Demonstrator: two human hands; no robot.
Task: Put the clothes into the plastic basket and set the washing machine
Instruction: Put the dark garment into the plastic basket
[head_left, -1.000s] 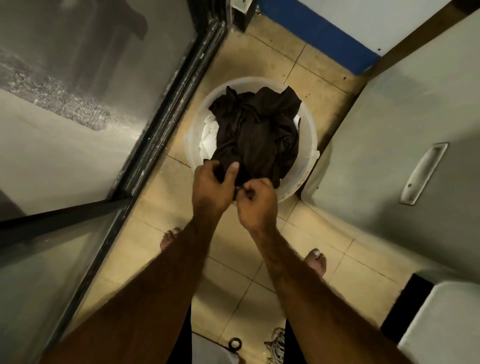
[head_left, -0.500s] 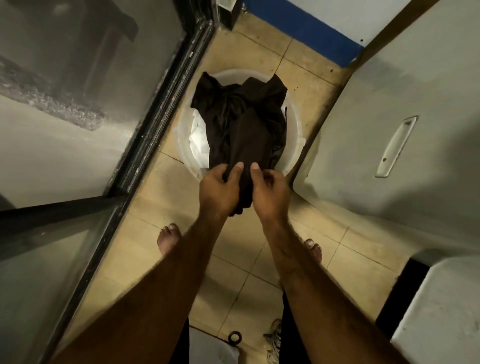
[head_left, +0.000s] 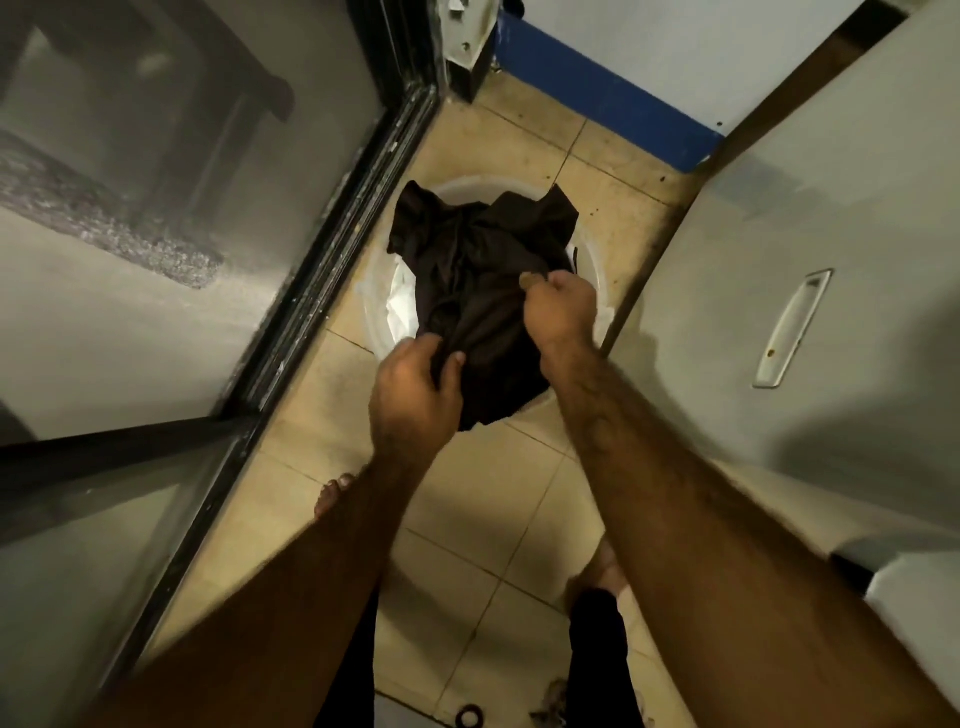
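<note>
A dark brown crumpled cloth garment (head_left: 467, 260) lies across a round translucent white plastic basket (head_left: 375, 317), which stands on the tan tiled floor (head_left: 467, 499). The basket sits between a black-framed glass door (head_left: 332, 249) and a pale grey appliance panel with a recessed handle (head_left: 792, 327). The view does not show whether that panel is the washing machine.

The garment's long axis runs from the far rim back toward the person. Its far corners stand up over the rim, while its near end spills over the near rim and hangs outside the basket. A white crumpled cloth (head_left: 402, 304) shows beneath it on the left side, inside the basket.

Both hands hold the garment. The left hand (head_left: 415, 400) is nearer the person, at the overhanging near end, with its fingers (head_left: 457, 359) curled into a bunch of the fabric. The right hand (head_left: 563, 312) is farther forward and to the right, over the basket's right half, and its fingers are closed in a pinch on a fold.

The basket mouth lies forward of and below both grips, so the remaining move seems to be forward and down. Since the left hand holds the part that is outside the rim, it probably has to carry that end over the near rim, or the hem will stay draped on the outside.
</note>
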